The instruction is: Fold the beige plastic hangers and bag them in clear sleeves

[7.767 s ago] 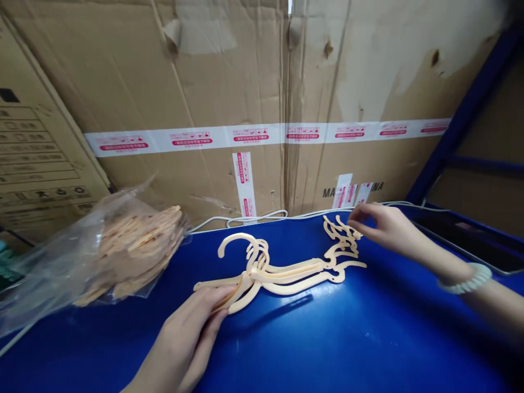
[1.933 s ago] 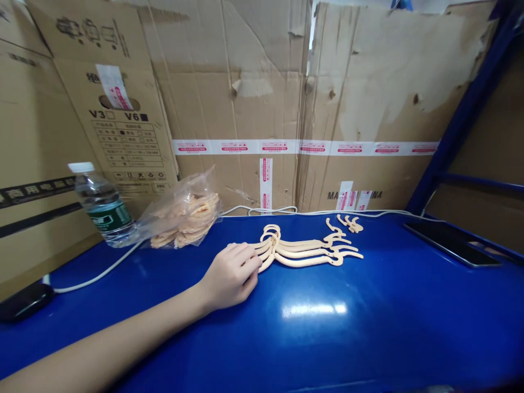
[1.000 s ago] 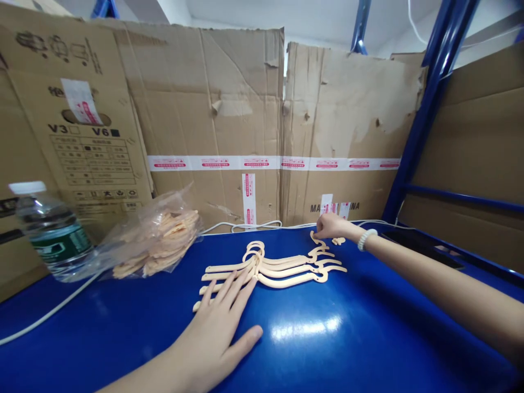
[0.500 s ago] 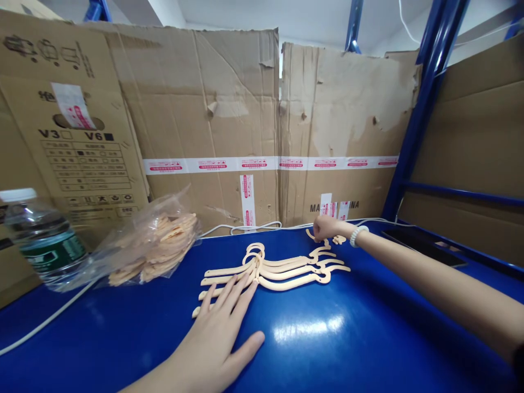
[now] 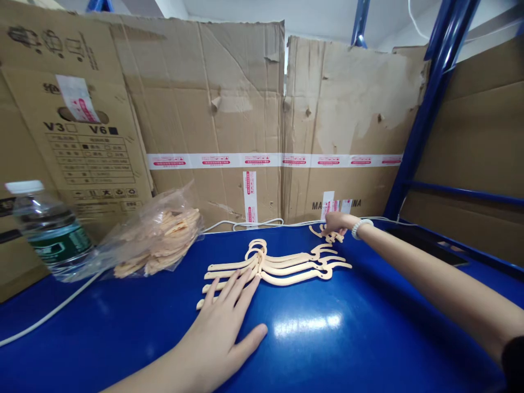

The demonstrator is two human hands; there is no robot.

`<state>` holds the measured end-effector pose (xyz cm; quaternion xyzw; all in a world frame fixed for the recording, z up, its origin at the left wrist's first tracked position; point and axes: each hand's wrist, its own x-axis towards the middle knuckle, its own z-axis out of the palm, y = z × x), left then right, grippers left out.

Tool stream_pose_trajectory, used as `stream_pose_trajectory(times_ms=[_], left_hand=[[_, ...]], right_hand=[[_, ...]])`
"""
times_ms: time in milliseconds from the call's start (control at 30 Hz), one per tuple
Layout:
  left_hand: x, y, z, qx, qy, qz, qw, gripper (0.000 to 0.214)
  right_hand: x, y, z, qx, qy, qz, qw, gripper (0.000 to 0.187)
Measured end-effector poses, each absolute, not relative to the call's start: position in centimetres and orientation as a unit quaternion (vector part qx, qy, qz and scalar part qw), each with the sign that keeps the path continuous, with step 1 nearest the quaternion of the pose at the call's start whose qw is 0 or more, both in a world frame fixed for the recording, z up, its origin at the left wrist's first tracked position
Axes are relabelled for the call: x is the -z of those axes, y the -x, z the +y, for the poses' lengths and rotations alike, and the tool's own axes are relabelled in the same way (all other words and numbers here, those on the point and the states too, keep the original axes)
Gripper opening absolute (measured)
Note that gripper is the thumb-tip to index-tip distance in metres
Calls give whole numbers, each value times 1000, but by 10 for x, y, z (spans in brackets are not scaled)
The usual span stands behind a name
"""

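Beige plastic hanger pieces (image 5: 292,278) lie in a row on the blue table, with curved arms, ring-shaped hooks at the middle and smaller curved bits at their right ends. My left hand (image 5: 223,316) rests flat over their left arms, fingers spread and thumb out to the side. Beyond the row, at the far right, my right hand (image 5: 338,222) reaches down to a little heap of small beige pieces (image 5: 336,237). Its fingers are curled together at the heap, and whatever they hold is hidden.
At left stand a water bottle (image 5: 55,234) and a clear plastic bag (image 5: 164,240) of flat beige pieces. A white cable (image 5: 53,316) crosses the left side. Cardboard sheets (image 5: 213,109) wall the back. A dark flat object (image 5: 421,245) lies right, beyond my forearm.
My right hand has shifted slightly right, from the ends of the hanger row to the small heap. My left hand stays on the pieces. The view has moved a little.
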<state>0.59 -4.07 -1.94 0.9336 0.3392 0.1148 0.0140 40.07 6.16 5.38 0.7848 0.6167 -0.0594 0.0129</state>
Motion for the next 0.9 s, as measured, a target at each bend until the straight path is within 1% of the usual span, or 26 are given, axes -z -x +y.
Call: stream_pose_trajectory(times_ms=[100, 233, 400, 633, 700, 767, 833, 900], left_hand=[[13, -8, -45, -103, -930, 352, 19, 67], [10, -10, -46, -86, -928, 360, 23, 67], [9, -10, -44, -88, -932, 350, 28, 68], [7, -9, -44, -112, -936, 333, 13, 66], [2, -10, -42, -107, -931, 348, -2, 63], [-2, -10, -38, -86, -921, 379, -18, 61], [-5, -9, -32, -58, -912, 405, -25, 62], [-6, -9, -26, -45, -910, 412, -23, 65]], right_hand=[[-47, -385, 66, 72, -761, 643, 55, 32], [-41, -367, 68, 44, -693, 717, 53, 30], [-36, -362, 72, -1, -621, 784, 6, 28], [-47, -361, 58, -45, -578, 809, -101, 31], [-47, -350, 38, -54, -576, 805, -135, 35], [-42, -334, 12, -50, -561, 812, -154, 45], [-30, -315, -16, -35, -536, 831, -144, 62], [-16, -301, -40, -16, -509, 853, -116, 79]])
